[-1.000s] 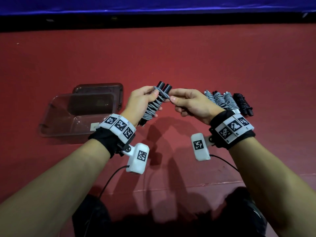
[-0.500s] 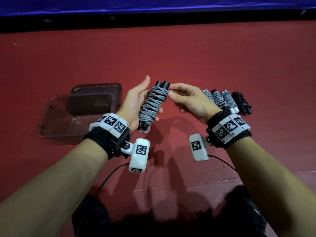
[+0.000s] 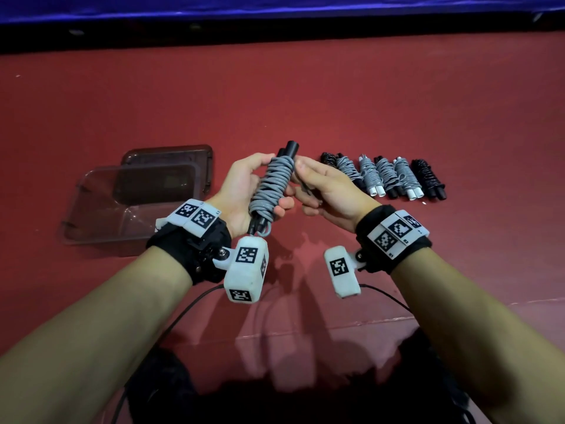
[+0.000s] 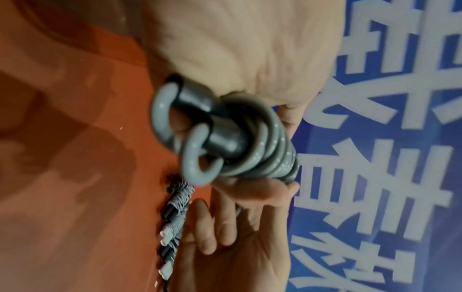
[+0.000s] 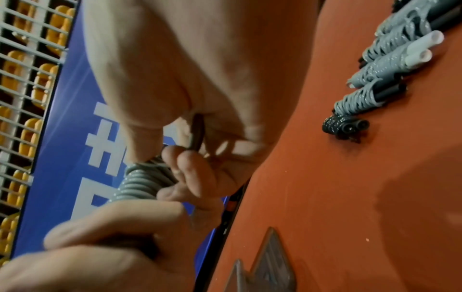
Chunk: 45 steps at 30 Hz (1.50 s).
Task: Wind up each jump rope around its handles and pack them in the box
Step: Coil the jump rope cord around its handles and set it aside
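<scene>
Grey wound jump rope [image 3: 270,188] bears no readable label.

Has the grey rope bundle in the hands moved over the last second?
Yes. The grey rope bundle has swung from leaning toward the row of wound ropes to nearly upright, while staying between that row and the clear box.

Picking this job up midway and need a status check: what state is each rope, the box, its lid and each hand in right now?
Grey jump rope: wound around its black handles, held above the mat.
Left hand: grips the grey jump rope.
Right hand: fingers curled, touching the bundle's top end.
Row of wound ropes: six bundles lying side by side on the mat, unpacked.
Box: open, no ropes inside.
Lid: off, lying behind the box.
</scene>
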Tool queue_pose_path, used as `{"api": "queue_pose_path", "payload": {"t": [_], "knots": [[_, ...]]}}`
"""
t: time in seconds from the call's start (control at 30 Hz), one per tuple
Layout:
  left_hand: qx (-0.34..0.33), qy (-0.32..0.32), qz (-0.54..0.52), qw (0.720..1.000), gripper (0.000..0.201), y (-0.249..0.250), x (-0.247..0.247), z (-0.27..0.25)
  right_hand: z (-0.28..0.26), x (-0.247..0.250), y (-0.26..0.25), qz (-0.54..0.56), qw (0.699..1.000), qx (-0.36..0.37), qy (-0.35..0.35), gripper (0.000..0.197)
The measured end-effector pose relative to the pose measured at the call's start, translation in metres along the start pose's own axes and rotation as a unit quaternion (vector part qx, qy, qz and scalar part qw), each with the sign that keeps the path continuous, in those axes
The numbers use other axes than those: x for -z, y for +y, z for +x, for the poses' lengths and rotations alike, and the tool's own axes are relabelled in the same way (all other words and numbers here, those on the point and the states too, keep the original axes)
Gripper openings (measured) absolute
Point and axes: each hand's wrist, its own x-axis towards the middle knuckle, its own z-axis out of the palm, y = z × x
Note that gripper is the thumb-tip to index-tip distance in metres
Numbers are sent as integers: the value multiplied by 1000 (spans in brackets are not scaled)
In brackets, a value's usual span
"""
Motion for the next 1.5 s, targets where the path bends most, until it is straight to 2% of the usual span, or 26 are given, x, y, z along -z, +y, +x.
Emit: {"api": "queue_pose_path", "payload": {"t": [0.1, 0.17, 0.23, 0.3, 0.37, 0.43, 0.47, 0.5, 0.6, 0.67, 0.77, 0.87, 1.0, 1.13, 1.27, 1.33, 1.4, 1.5], "knots": [[16, 0, 6, 1000, 36, -1, 4, 1, -1, -2, -3, -2, 1000, 7, -19, 27], [2, 23, 3, 1000, 37, -6, 1, 3, 1, -2, -4, -19, 1000, 11, 16, 26], [-50, 65, 2, 997, 36, -11, -6, 10, 4, -2, -3, -32, 997, 18, 72, 27], [-143, 115, 37, 982, 35, -15, -11, 17, 8, -4, 0, -35, 992, 31, 120, 28], [-244, 169, 173, 939, 34, -17, -9, 23, 11, -6, 3, -40, 983, 38, 174, 29], [-302, 202, 353, 862, 33, -18, 2, 27, 12, -6, 4, -53, 968, 38, 240, 31], [-315, 206, 398, 837, 32, -18, 7, 28, 12, -5, 5, -60, 961, 35, 269, 33], [-317, 207, 406, 832, 33, -17, 13, 28, 12, -4, 6, -66, 954, 30, 290, 35], [-291, 149, 332, 885, 37, -14, 21, 28, 12, -4, 8, -69, 948, 8, 312, 42], [-282, 117, 321, 897, 25, -13, 23, 26, 13, -4, 7, -82, 947, -8, 311, 46], [-264, 106, 268, 920, 23, -14, 19, 23, 14, -6, 6, -115, 947, -6, 300, 47], [-259, 119, 229, 931, 20, -16, 17, 23, 14, -5, 7, -120, 959, 14, 258, 36], [-228, 137, 156, 951, 31, -12, 24, 25, 13, -2, 6, -145, 973, 26, 180, 27], [-203, 146, 135, 959, 34, -16, 22, 24, 13, 2, 7, -175, 964, 33, 199, 24], [-199, 129, 86, 968, 25, -19, 13, 21, 14, 3, 9, -106, 966, 37, 232, 24], [-188, 120, 69, 972, 30, -16, 9, 18, 15, 1, 10, -69, 970, 18, 232, 24], [-155, 112, 52, 980, 42, -13, 10, 15, 15, -1, 11, -33, 978, 2, 204, 24], [-109, 90, 24, 990, 48, -9, 10, 12, 14, -3, 13, 31, 988, 6, 148, 33]]}}
